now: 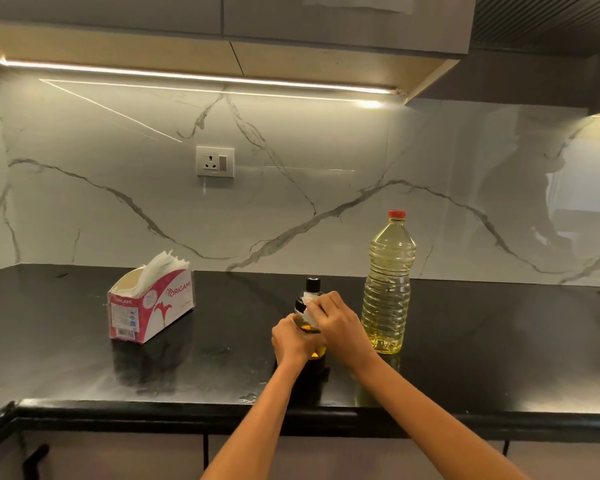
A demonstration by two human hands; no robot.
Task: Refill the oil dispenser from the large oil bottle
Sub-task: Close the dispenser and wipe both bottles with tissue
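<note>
The small glass oil dispenser (313, 287) with a black top stands on the black counter, mostly hidden by my hands. My left hand (291, 339) grips its lower body, where yellow oil shows through the glass. My right hand (338, 323) holds a crumpled white tissue (309, 308) pressed against the dispenser's upper part. The large clear oil bottle (388, 289) stands upright just to the right, red cap on, oil filling roughly its lower half.
A red and white tissue box (151, 304) with tissues sticking out lies to the left on the black counter (499, 341). A marble backsplash with a wall socket (214, 161) rises behind. The counter's front edge (187, 408) runs below my forearms.
</note>
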